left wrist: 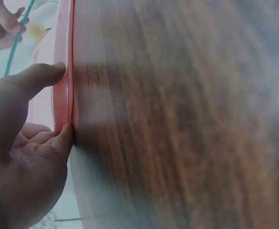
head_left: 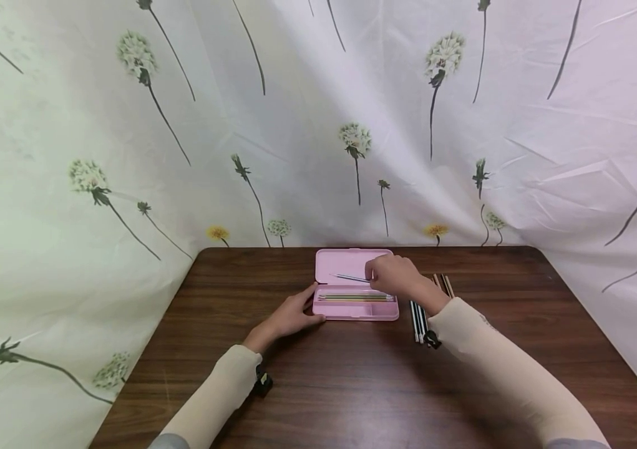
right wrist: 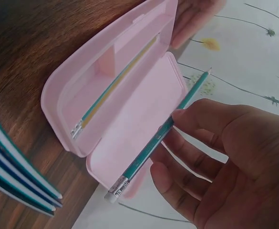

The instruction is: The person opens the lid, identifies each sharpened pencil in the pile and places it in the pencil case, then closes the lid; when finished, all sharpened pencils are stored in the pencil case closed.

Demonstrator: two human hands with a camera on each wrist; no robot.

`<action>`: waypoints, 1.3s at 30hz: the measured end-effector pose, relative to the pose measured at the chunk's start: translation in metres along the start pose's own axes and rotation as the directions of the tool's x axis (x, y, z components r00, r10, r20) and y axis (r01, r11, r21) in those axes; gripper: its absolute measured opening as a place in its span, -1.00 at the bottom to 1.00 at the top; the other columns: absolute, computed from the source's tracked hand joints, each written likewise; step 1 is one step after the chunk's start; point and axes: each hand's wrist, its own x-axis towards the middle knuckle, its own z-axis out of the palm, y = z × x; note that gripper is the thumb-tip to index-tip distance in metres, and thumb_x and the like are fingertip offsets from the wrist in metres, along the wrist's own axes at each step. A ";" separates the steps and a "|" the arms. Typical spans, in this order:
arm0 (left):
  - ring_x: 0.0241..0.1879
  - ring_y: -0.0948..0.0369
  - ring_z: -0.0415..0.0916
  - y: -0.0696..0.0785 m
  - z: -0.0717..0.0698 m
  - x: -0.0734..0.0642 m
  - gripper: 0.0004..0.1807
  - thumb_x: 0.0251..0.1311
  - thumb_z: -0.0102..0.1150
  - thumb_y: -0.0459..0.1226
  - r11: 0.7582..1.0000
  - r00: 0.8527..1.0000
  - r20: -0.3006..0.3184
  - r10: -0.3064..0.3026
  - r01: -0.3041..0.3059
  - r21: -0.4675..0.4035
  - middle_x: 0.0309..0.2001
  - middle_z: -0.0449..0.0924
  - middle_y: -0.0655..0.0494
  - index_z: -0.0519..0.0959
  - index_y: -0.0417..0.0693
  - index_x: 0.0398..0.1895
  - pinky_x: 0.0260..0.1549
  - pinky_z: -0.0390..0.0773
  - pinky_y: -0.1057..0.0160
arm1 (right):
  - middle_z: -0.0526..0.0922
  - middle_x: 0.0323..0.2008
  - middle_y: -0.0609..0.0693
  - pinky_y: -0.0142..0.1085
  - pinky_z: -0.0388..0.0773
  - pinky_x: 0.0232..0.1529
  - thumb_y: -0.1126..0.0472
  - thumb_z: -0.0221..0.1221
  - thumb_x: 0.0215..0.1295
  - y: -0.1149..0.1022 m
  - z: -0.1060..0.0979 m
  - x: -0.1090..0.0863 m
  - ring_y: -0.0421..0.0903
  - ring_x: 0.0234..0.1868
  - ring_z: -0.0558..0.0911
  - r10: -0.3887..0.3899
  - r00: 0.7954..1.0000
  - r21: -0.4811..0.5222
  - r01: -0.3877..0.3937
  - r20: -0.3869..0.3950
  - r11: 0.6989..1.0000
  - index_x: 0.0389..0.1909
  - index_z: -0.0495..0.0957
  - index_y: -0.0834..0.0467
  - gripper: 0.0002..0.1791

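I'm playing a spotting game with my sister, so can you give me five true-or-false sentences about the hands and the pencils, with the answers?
1. The right hand holds a pencil. True.
2. The left hand is holding a pencil too. False: it touches the left end of the pencil case.
3. The pencil case is shut. False: its lid is open.
4. More pencils lie on the table, to the right of the pencil case. True.
5. There are no pencils inside the pencil case. False: some lie in its long compartment.
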 end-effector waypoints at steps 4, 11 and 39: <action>0.60 -0.04 0.28 0.000 0.000 -0.001 -0.01 0.39 0.42 -0.15 1.000 1.000 0.004 0.006 -0.006 -0.001 0.68 0.12 -0.19 0.08 -0.18 0.72 0.51 0.39 -0.06 | 0.80 -0.28 -0.10 -0.12 0.65 -0.34 0.25 0.31 0.38 -0.004 0.004 0.008 -0.15 -0.28 0.68 -0.031 0.999 -0.007 0.031 0.017 0.999 -0.19 0.80 0.06 -0.89; 0.62 -0.04 0.25 0.001 0.001 0.000 -0.01 0.38 0.42 -0.14 1.000 1.000 -0.005 -0.010 0.010 0.013 0.69 0.12 -0.17 0.07 -0.17 0.72 0.54 0.35 -0.06 | 0.80 -0.28 -0.07 -0.08 0.68 -0.24 0.26 0.34 0.37 -0.012 0.015 0.018 -0.12 -0.29 0.68 -0.028 0.999 -0.006 0.028 0.034 1.000 -0.24 0.78 0.06 -0.93; 0.61 -0.03 0.26 -0.004 0.002 0.001 0.00 0.39 0.42 -0.12 1.000 1.000 -0.004 -0.002 0.002 0.011 0.67 0.16 -0.17 0.05 -0.14 0.73 0.54 0.36 -0.07 | 0.78 -0.25 0.00 -0.18 0.74 -0.17 0.27 0.25 0.52 -0.022 0.062 0.025 -0.10 -0.30 0.67 0.014 1.000 -0.234 -0.020 -0.025 0.972 -0.11 0.82 0.10 -0.83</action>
